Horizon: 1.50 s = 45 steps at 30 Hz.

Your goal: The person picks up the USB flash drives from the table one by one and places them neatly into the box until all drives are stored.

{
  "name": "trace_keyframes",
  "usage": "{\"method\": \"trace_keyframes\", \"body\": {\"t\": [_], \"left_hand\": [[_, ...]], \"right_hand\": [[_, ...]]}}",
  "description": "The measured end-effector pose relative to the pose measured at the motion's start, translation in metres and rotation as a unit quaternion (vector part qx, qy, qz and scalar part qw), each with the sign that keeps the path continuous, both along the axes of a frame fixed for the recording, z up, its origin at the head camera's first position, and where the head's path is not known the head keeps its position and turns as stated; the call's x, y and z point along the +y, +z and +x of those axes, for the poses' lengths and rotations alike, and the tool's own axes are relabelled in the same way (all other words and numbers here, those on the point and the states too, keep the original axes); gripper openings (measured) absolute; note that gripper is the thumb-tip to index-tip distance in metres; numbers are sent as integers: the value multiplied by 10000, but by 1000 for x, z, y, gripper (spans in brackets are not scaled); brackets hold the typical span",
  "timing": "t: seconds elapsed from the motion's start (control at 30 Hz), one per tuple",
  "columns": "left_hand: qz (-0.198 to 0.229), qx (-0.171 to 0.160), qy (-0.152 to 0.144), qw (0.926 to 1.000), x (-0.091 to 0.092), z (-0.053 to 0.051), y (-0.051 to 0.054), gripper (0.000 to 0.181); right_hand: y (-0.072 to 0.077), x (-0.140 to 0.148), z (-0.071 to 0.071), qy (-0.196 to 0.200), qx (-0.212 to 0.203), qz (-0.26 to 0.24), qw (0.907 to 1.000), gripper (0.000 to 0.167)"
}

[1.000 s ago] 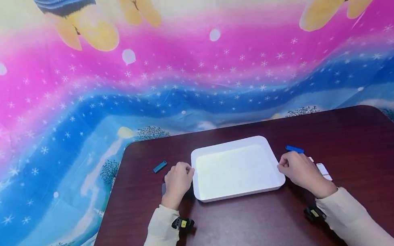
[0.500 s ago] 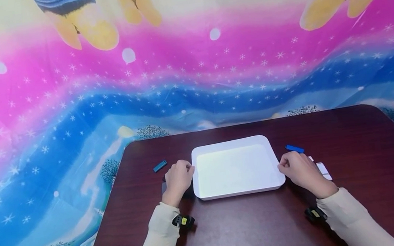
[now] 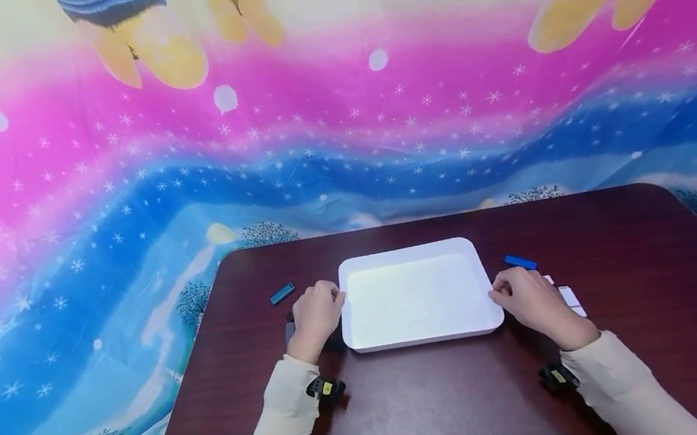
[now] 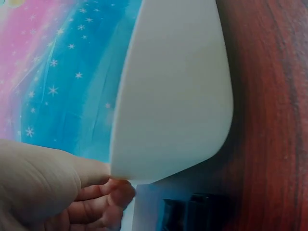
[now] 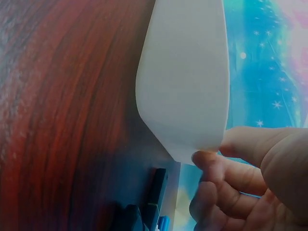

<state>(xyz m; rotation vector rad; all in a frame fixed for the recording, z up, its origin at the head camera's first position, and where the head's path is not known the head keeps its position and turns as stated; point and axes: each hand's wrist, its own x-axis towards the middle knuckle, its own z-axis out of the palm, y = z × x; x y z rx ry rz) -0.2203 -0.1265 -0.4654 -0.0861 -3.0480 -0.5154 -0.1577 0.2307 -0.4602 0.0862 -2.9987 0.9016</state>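
Note:
A white rectangular tray (image 3: 422, 299) is held by its two short sides in the head view, its inside bare. My left hand (image 3: 316, 318) pinches the left rim between thumb and fingers; the left wrist view shows the thumb on the rim of the tray (image 4: 168, 96) and the hand's (image 4: 62, 192) fingers curled beneath. On the right rim, my right hand (image 3: 535, 304) pinches in the same way, and the right wrist view shows that hand (image 5: 255, 178) at the corner of the tray (image 5: 185, 82). Whether the tray's underside touches the table cannot be told.
On the dark wooden table (image 3: 435, 408), a teal stick (image 3: 282, 294) lies left of the tray. A blue stick (image 3: 520, 262) and white pieces (image 3: 571, 301) lie at the right, partly behind my right hand. Dark objects (image 4: 192, 211) show beneath my left hand. A patterned cloth (image 3: 335, 104) hangs behind.
The tray's near edge has risen slightly in the head view since a second ago, and my left hand has shifted slightly up with it. Both hands keep their pinch on the rim.

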Motion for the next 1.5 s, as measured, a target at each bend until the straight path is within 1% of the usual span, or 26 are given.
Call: {"method": "trace_keyframes", "body": {"t": [0.13, 0.33, 0.6, 0.8, 0.9, 1.07, 1.23, 1.33, 1.5], "left_hand": [[63, 41, 44, 10000, -1, 2, 4, 24], [236, 276, 85, 9993, -5, 7, 9, 27], [299, 573, -45, 9979, -1, 22, 20, 28], [286, 725, -153, 9968, 2, 27, 26, 27], [283, 733, -168, 9968, 4, 29, 27, 27], [307, 640, -219, 9972, 8, 34, 29, 30], [390, 555, -410, 9969, 14, 39, 32, 32], [413, 575, -545, 9960, 17, 40, 33, 32], [362, 616, -573, 9958, 23, 40, 31, 32]], "right_hand": [[2, 3, 0, -13, 105, 95, 9999, 17], [6, 4, 4, -119, 42, 150, 9998, 25], [11, 1, 7, -68, 188, 181, 9996, 28], [11, 2, 9, -43, 266, 262, 9993, 29], [12, 2, 10, -60, 256, 285, 9992, 30], [13, 3, 10, -72, 294, 341, 9990, 31], [14, 4, 11, -68, 306, 389, 9988, 31], [16, 5, 11, -81, 346, 413, 9985, 31], [20, 7, 11, -109, 459, 473, 9978, 33]]}}
